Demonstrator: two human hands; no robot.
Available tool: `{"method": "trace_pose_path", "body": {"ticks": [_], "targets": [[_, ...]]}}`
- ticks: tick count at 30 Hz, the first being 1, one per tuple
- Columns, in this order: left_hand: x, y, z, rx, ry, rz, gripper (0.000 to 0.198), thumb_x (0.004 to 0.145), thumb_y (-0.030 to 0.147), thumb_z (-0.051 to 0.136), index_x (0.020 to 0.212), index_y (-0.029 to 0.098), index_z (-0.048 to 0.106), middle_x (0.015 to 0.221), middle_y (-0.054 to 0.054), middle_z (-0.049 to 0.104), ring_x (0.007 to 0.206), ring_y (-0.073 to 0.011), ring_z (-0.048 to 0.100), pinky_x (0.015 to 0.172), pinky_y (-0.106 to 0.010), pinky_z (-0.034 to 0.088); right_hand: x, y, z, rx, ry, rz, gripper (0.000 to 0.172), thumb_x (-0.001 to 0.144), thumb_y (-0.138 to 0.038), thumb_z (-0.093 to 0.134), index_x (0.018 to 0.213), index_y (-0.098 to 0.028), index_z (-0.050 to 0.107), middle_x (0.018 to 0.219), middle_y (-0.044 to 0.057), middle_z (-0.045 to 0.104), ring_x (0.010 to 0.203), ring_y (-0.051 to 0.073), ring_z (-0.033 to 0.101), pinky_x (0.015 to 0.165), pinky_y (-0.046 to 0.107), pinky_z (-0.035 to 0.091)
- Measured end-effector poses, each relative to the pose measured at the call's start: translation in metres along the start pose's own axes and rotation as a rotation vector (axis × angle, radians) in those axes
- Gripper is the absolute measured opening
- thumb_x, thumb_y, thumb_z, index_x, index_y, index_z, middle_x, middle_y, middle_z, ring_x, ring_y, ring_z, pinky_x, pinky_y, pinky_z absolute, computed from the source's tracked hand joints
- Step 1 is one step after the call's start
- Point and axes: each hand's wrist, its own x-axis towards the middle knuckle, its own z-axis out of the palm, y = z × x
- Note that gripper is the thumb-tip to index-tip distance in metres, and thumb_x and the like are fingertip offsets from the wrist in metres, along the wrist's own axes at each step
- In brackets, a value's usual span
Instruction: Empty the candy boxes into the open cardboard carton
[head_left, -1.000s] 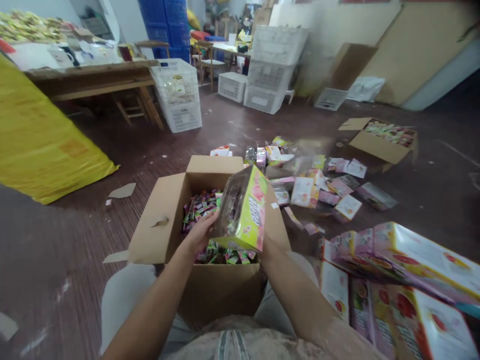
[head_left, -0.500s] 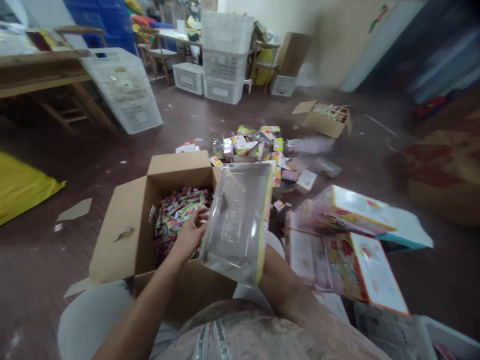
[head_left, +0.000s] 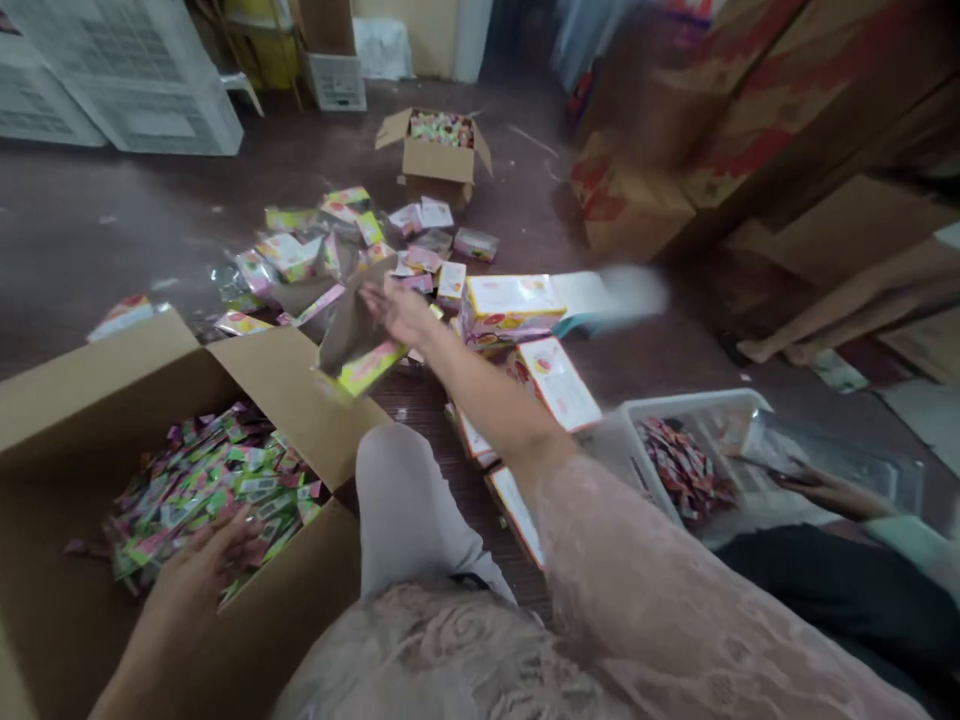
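Note:
My left hand rests over the small green and pink sachets in a large open cardboard carton, its fingers loosely stretched. My right hand reaches forward, fingers apart, at the edge of an emptied display box with a grey inside and a yellow-green side. The box is tilted and partly blurred, and the fingers do not appear closed round it. Behind it lies a heap of discarded display boxes on the floor.
Full display boxes are stacked right of my knee. A co-worker's hand is beside a white tub of red sachets. A smaller carton of sachets stands farther off; large cartons are piled at the right.
The emptied display box has gone from above the carton forward to the heap with my right hand. My left hand has moved away from it onto the sachets. The view has turned right.

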Motion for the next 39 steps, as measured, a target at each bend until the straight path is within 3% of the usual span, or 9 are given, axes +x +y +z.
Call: {"method": "trace_pose_path", "body": {"ticks": [5,8,10,12,15,22,31,35,39], "targets": [[0.008,-0.012,0.026,0.115,0.010,-0.055,0.012,0.088,0.012,0.058,0.079,0.017,0.064,0.058,-0.001,0.069,0.049,-0.0122,0.062,0.048,-0.017,0.051,-0.095,-0.028,-0.133,-0.667,0.075,0.081,0.029,0.098,-0.044,0.055,0.107,-0.018,0.064,0.097,0.004,0.073,0.099,0.015,0.067,0.094,0.032,0.053],[0.010,-0.019,0.037,0.165,-0.028,-0.075,0.013,0.093,0.011,0.058,0.082,0.016,0.064,0.061,0.000,0.071,0.052,-0.0106,0.063,0.052,-0.016,0.053,-0.201,0.028,-0.214,-1.031,0.247,0.407,0.050,0.092,-0.050,0.061,0.109,-0.004,0.069,0.108,0.022,0.072,0.116,0.036,0.063,0.106,0.053,0.044],[0.007,-0.019,0.043,0.209,-0.037,-0.067,0.012,0.093,0.011,0.059,0.084,0.015,0.065,0.063,0.000,0.071,0.053,-0.0099,0.063,0.053,-0.015,0.053,-0.265,0.081,-0.261,-1.148,0.406,0.534,0.083,0.080,-0.045,0.077,0.144,0.000,0.050,0.147,0.037,0.047,0.142,0.052,0.039,0.115,0.066,0.028],[0.002,-0.017,0.050,0.271,-0.038,-0.057,0.011,0.094,0.011,0.059,0.085,0.014,0.065,0.062,0.000,0.071,0.051,-0.0097,0.061,0.051,-0.015,0.051,-0.310,0.132,-0.298,-1.431,0.462,0.856,0.122,0.066,-0.054,0.086,0.164,-0.018,0.022,0.168,0.027,0.015,0.154,0.052,0.012,0.119,0.068,0.019],[-0.006,-0.012,0.061,0.321,-0.051,-0.031,0.008,0.092,0.011,0.060,0.085,0.012,0.064,0.060,0.000,0.069,0.050,-0.0096,0.060,0.050,-0.015,0.050,-0.339,0.185,-0.329,-1.633,0.384,0.996,0.142,0.063,-0.073,0.080,0.165,-0.024,-0.007,0.171,0.024,0.001,0.156,0.051,0.005,0.120,0.069,0.015],[-0.013,-0.011,0.081,0.330,-0.058,0.046,0.008,0.079,0.007,0.064,0.082,0.015,0.064,0.060,-0.001,0.068,0.049,-0.0100,0.059,0.051,-0.016,0.049,-0.335,0.207,-0.314,-1.782,0.301,0.807,0.123,0.075,-0.063,0.075,0.165,-0.026,0.000,0.172,0.021,-0.005,0.155,0.050,0.010,0.117,0.068,0.020],[-0.014,-0.010,0.063,0.280,-0.124,0.096,0.025,0.064,0.023,0.074,0.086,0.015,0.065,0.065,-0.002,0.068,0.057,-0.0119,0.059,0.055,-0.019,0.047,-0.321,0.135,-0.286,-0.975,0.460,0.642,0.099,0.069,-0.040,0.071,0.159,-0.021,0.033,0.146,0.018,0.055,0.133,0.036,0.054,0.109,0.051,0.044],[-0.020,-0.015,0.084,0.277,-0.292,0.209,0.046,0.055,0.040,0.085,0.091,0.016,0.069,0.078,-0.006,0.072,0.072,-0.0169,0.064,0.067,-0.025,0.050,-0.308,0.070,-0.226,-0.278,0.276,0.288,0.074,0.067,-0.041,0.071,0.136,-0.021,0.059,0.122,0.009,0.072,0.109,0.030,0.069,0.097,0.045,0.055],[-0.043,-0.012,0.112,0.160,-0.534,0.321,0.074,0.051,0.049,0.092,0.116,0.021,0.071,0.108,-0.012,0.073,0.109,-0.0312,0.064,0.086,-0.036,0.051,-0.278,0.015,-0.132,-0.194,0.060,0.195,0.051,0.069,-0.044,0.079,0.112,-0.019,0.070,0.097,0.008,0.077,0.095,0.029,0.072,0.093,0.044,0.058]]}}
